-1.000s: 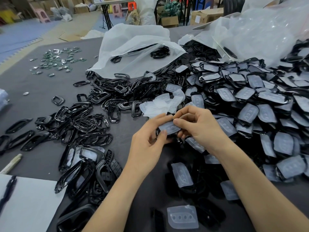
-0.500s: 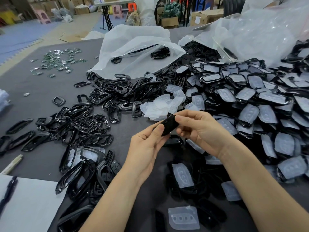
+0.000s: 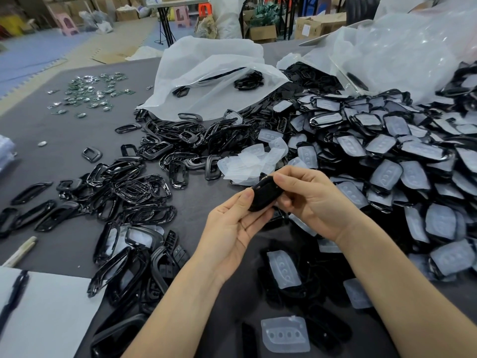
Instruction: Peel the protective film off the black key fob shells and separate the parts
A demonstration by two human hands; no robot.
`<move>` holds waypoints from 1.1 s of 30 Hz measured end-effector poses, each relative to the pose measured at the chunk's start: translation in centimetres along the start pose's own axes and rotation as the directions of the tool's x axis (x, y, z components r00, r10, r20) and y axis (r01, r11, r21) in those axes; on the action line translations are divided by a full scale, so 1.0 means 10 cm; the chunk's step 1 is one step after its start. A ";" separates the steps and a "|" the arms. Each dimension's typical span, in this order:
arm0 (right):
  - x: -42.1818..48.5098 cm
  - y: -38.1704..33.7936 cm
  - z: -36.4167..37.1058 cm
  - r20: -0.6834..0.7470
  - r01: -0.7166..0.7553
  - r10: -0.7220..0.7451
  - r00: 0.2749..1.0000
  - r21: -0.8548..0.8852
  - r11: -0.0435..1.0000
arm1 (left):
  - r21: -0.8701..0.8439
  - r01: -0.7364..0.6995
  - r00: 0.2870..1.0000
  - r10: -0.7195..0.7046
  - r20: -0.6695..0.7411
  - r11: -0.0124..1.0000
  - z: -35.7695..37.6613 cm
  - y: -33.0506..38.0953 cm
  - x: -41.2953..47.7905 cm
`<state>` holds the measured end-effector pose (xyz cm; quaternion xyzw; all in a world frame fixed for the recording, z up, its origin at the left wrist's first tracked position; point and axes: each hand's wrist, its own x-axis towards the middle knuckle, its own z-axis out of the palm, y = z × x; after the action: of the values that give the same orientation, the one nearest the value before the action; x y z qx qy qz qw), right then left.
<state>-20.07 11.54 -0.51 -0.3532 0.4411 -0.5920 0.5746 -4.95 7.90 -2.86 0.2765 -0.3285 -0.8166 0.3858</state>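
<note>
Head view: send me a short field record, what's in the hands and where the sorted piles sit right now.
held item: black plastic key fob shell, no film visible on it
left hand: pinches shell's lower end
right hand: grips shell's upper end
peeled films: translucent heap, just beyond hands
unpeeled stock: film-covered black shells pile, right
separated parts: glossy black frames pile, left

A glossy black shell (image 3: pixel 265 193), its visible side bare of film, is held tilted above the worktop (image 3: pixel 196 200). Film-covered shells (image 3: pixel 387 156) are heaped to the right. Peeled films (image 3: pixel 247 164) lie just behind, with separated frames (image 3: pixel 134 192) to the left.
</note>
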 end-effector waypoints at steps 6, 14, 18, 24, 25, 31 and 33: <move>-0.01 -0.02 -0.02 0.035 0.032 -0.032 0.999 0.000 0.999 | -0.003 -0.001 1.000 0.001 0.030 1.000 0.00 0.00 0.00; 0.02 0.02 0.01 0.000 0.023 -0.023 1.000 0.121 0.992 | 0.005 -0.052 0.998 0.052 0.025 0.999 0.01 0.00 -0.01; 0.04 0.04 0.03 -0.066 0.009 0.006 0.998 0.222 0.975 | 0.317 -0.351 0.930 0.368 0.007 0.881 0.03 -0.02 -0.03; 0.03 -0.01 -0.03 -0.099 0.095 -0.078 0.992 0.182 0.979 | 0.780 -0.624 0.591 0.677 0.438 0.041 -0.04 -0.04 -0.03; 0.02 -0.02 -0.04 -0.108 0.106 -0.091 0.990 0.141 0.984 | 0.788 -0.616 0.575 0.681 0.453 -0.004 -0.04 -0.04 -0.03; 0.02 -0.04 -0.06 -0.148 0.144 -0.133 0.980 0.065 0.987 | 0.806 -0.586 0.559 0.678 0.476 -0.083 -0.04 -0.04 -0.04; 0.01 -0.05 -0.05 -0.144 0.154 -0.144 0.979 0.060 0.986 | 0.809 -0.584 0.564 0.682 0.466 -0.070 -0.02 -0.05 -0.05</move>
<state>-20.77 11.44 -0.28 -0.3225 0.4310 -0.6719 0.5087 -4.72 8.42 -3.27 0.2885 -0.7964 -0.1790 0.5004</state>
